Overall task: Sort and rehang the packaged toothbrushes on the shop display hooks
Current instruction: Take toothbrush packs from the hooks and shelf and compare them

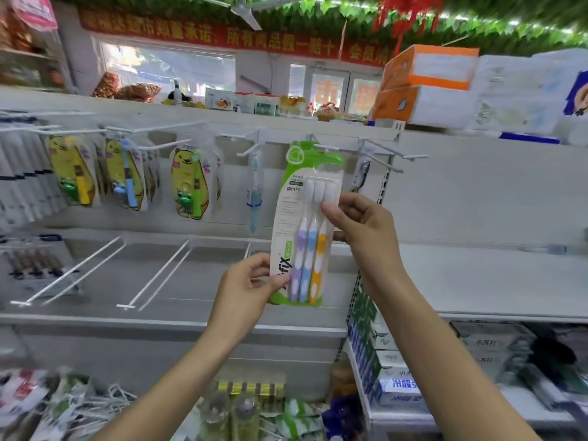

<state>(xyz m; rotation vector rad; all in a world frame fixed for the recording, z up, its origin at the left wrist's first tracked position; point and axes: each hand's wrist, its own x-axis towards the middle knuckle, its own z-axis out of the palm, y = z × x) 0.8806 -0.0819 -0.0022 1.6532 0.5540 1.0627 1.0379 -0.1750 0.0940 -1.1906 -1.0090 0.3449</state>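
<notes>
Both hands' fingers clamp three-brush pack (304, 224); lettering reads "fix".

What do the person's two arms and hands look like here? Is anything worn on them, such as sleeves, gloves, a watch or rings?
Both forearms are bare as far as the picture shows; no sleeve reaches into view. The left hand and the right hand wear no gloves. No watch, bracelet or band shows on either wrist, and no ring is visible on the fingers that can be seen. The fingernails look short and unpainted.
</notes>
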